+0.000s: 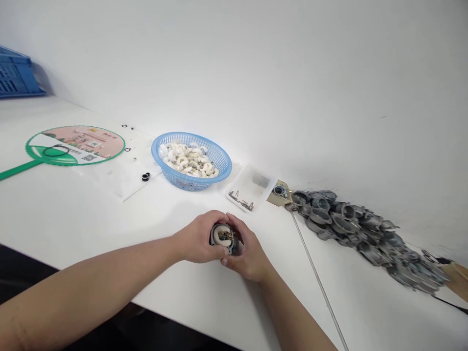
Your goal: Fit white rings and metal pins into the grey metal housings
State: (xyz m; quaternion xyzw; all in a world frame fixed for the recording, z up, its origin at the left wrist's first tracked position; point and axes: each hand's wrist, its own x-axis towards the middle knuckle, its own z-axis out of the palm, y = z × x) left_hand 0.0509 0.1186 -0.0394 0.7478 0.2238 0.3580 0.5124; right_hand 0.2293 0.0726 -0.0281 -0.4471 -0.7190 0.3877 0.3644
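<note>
Both my hands are wrapped round one grey metal housing (222, 237) above the white table. Inside its round opening sits a white curved piece, with small brass-coloured parts beside it. My left hand (202, 238) grips the left side, its thumb along the near rim. My right hand (249, 249) closes on the right side, fingertips at the far edge. The palms hide the housing's flanks and underside. Just beyond the hands are a blue plastic basket (174, 176) full of white curved pieces and a clear tray (234, 187) with thin metal pins.
A pile of grey metal housings (343, 224) runs along the right by the wall. Near it lies a small cardboard box (278, 196) with metal rings. At left are a green-rimmed fan (87, 139), black rings (145, 177) and a blue crate (16, 73). A seam (318, 278) crosses the table (161, 209).
</note>
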